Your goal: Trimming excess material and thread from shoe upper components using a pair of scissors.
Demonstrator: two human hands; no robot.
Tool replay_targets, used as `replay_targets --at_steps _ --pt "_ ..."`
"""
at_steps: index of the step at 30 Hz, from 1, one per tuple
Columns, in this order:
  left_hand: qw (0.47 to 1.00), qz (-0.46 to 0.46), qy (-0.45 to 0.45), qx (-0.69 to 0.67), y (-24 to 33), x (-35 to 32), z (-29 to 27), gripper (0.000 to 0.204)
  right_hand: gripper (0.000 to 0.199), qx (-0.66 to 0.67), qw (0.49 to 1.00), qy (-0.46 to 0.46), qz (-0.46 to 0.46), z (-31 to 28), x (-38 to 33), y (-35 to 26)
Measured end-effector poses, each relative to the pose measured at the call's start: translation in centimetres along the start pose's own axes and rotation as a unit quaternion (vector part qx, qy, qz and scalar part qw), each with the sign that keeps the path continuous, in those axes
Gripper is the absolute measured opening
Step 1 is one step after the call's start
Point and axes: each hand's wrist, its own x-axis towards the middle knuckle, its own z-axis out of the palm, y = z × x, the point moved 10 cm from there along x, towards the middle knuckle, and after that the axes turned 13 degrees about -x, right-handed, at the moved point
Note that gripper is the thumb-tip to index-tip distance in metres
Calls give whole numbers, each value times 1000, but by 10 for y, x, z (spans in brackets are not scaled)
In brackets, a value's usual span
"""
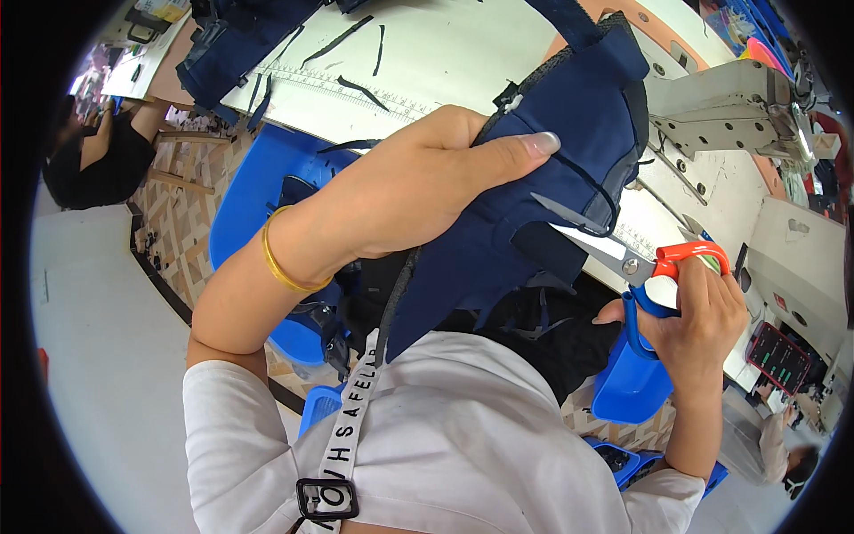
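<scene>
My left hand [418, 173] is closed on a navy blue fabric piece [480, 240] with black mesh edging, its thumb pressed on the cloth near the top. A thin black cord [592, 182] loops off the fabric beside that thumb. In my right hand [698, 311] is a pair of scissors [627, 264] with one red and one blue handle. The blades are spread and point left at the fabric, near the cord's lower end. Whether a blade touches the cord I cannot tell. The fabric's lower part hangs in front of my lap.
A sewing machine [721, 107] stands on the white table at the right. Several black strips [360, 93] lie by a printed ruler. More navy fabric [236, 58] is at the far left, above a blue bin [245, 200]. A phone [778, 354] lies at right. Other people sit at both sides.
</scene>
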Motion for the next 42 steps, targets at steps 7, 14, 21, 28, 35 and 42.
replay_targets --at_steps 7,14,21,28,35,42 --pt "989 31 -47 136 13 -3 -4 33 64 12 998 23 -55 8 11 -11" --pt "975 -49 -204 66 -17 8 40 52 66 9 991 36 -132 16 -23 -7" --pt "968 7 -164 187 -9 2 18 61 33 53 992 -96 -67 45 -12 14" --pt "875 201 -257 356 33 4 48 56 90 281 954 53 86 32 -7 59" --pt "698 485 -29 527 128 -55 50 33 28 494 828 -66 256 53 27 14" --pt "975 -56 -210 49 -54 -54 24 54 28 680 609 -49 406 101 -14 -17"
